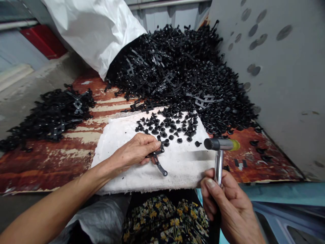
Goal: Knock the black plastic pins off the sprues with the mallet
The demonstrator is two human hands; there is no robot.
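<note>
My left hand (135, 150) rests on a white cloth pad (177, 166), its fingers pinched on a black metal strip piece (158, 161) that juts out toward me. My right hand (225, 203) is wrapped round the chrome handle of a small hammer (219, 149), whose head hovers just above the pad's right edge. Several small black rivets (169, 127) lie scattered on the far part of the pad, just beyond my left fingers.
A big heap of black rivets and strips (182, 71) spills from a white sack (93, 30) behind the pad. A smaller pile of black assembled pieces (53, 115) lies at left on the worn red board (50, 159). A grey wall (279, 84) stands at right.
</note>
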